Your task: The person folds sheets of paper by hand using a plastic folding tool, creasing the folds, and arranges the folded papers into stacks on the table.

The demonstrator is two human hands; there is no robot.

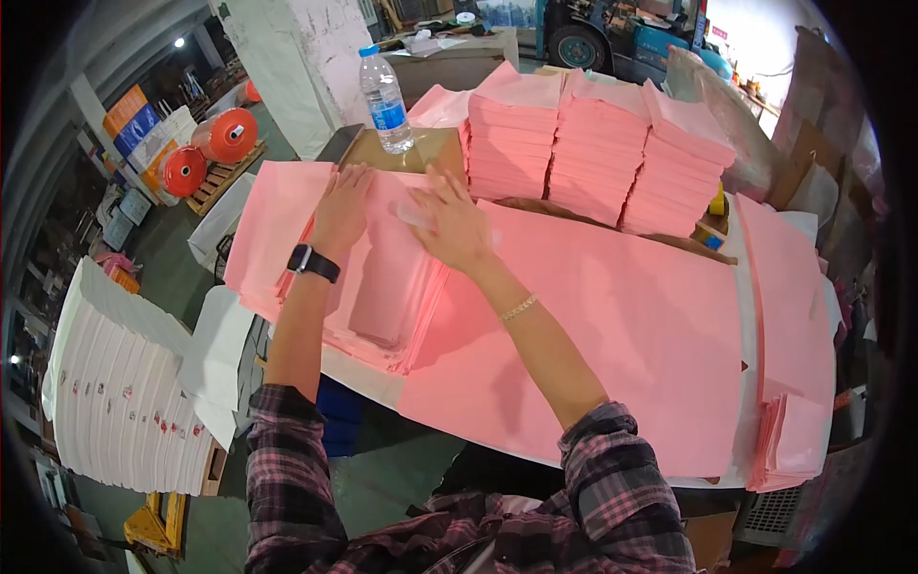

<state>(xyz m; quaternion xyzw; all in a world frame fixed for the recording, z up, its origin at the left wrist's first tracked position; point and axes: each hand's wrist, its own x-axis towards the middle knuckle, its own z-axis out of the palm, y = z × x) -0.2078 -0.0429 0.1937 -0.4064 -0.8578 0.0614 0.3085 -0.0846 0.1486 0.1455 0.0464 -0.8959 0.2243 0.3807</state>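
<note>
My left hand (342, 212), with a dark watch at the wrist, lies flat with fingers stretched out on the left part of a pink sheet stack (382, 306). Beside it, my right hand (456, 225) presses down near the stack's upper right, its fingers bent over a small translucent flat piece (417, 216). The piece's exact kind is unclear. Under my left hand, a pink flap (277, 220) spreads out to the left. A large flat pink sheet (593, 335) covers the table right of the stack, beneath my right forearm.
Tall pink stacks (593, 143) line the table's back. A water bottle (386, 105) stands on a brown box (435, 151) just beyond my hands. More pink sheets (789, 316) lie at the right edge. White stacks (124, 383) and red rolls (225, 135) are to the left.
</note>
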